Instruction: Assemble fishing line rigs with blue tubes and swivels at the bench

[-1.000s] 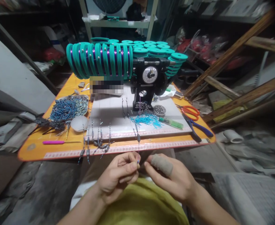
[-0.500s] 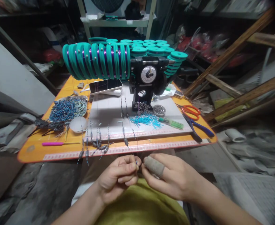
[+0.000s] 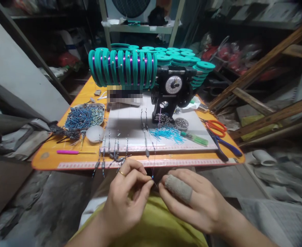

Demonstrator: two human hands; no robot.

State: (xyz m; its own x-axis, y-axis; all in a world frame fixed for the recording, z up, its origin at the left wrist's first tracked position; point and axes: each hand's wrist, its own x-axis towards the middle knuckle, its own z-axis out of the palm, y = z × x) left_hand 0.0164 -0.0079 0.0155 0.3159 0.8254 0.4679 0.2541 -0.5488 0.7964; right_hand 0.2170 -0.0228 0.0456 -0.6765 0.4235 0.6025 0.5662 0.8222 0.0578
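Left hand (image 3: 130, 197) has rolled since half a second ago, gold ring (image 3: 122, 173) now showing; thumb and finger pinch purple line (image 3: 154, 161) at a small blue bead (image 3: 152, 177), in front of black dial stand (image 3: 170, 97). Right hand (image 3: 199, 200), grey finger sleeve (image 3: 178, 188) on, fingertips bunched narrow near the bead; can't tell if gripping. Turquoise tubes (image 3: 171, 134) at stand's foot, green spools (image 3: 122, 70) left of it, blue-handled pliers (image 3: 229, 147) right.

A wooden frame (image 3: 258, 69) slants at 2 o'clock; a pale pipe (image 3: 265, 158) lies past 3. A red bundle (image 3: 68, 59) sits at 10, a round dark mesh (image 3: 130, 7) near 12.
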